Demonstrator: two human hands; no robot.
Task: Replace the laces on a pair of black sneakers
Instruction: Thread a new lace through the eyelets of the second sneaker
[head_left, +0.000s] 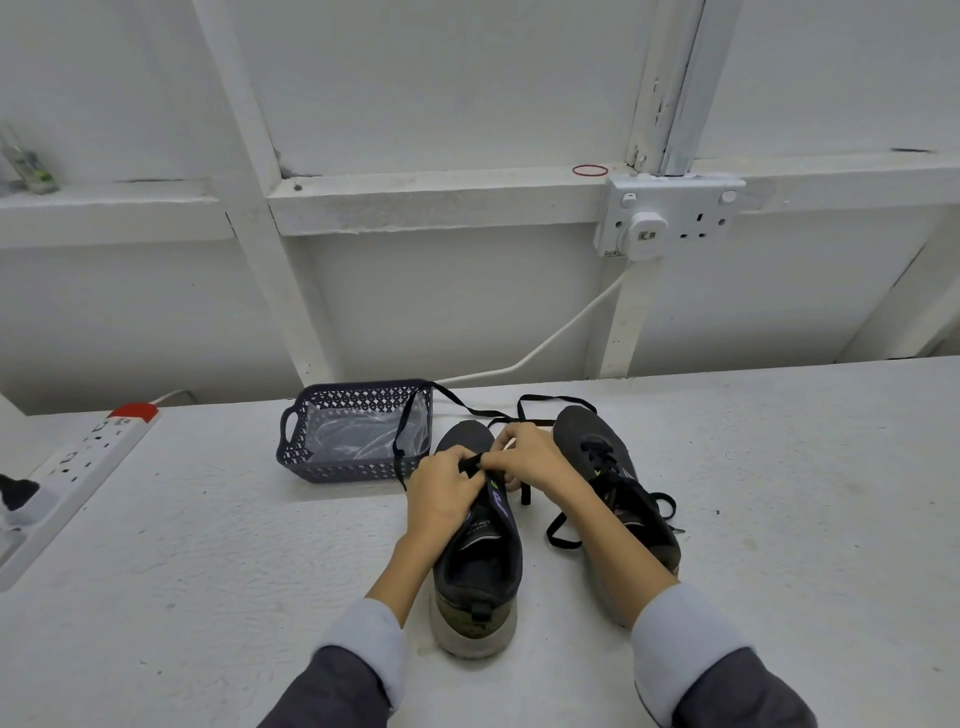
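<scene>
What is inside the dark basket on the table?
Crumpled clear plastic lies inside the basket, and a black lace hangs over its right rim. Whatever is under the plastic is hidden.

Bright even light, wide-angle edge warping

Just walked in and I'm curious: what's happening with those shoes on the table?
A person is working on a black sneaker that stands on a white table. The left hand and the right hand both pinch a black lace at its eyelets, and the loose length trails over a dark plastic basket behind. The second sneaker stands beside it on the right, laced but untied.
</scene>
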